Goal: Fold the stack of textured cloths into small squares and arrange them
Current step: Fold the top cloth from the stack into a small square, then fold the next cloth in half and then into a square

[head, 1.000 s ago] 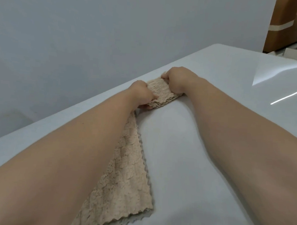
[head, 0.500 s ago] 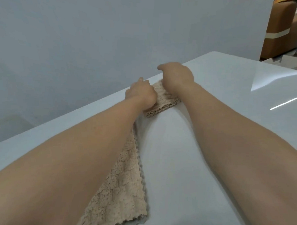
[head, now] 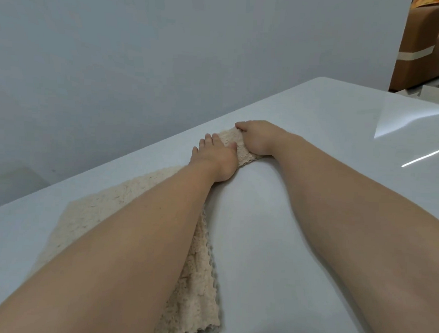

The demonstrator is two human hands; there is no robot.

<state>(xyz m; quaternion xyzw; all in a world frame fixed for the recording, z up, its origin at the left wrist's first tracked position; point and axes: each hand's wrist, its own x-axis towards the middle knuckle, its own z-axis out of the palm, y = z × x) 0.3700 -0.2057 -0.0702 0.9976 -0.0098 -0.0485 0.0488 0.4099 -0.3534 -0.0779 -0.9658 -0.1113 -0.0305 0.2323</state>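
Note:
A small folded beige textured cloth lies near the far edge of the white table. My left hand rests flat on its left part, fingers spread and pointing away. My right hand presses on the right part with fingers curled over the far corner. Closer to me, a stack of unfolded beige cloths lies flat under my left forearm, which hides its middle.
A grey wall runs right behind the table's far edge. At the far right stands a brown cardboard box with tape across it. Bare glossy tabletop stretches to the right of my right arm.
My left hand has opened from a fist and now lies flat on the folded cloth. The right hand stays on the cloth's far corner. The view tilted, showing more of the unfolded stack.

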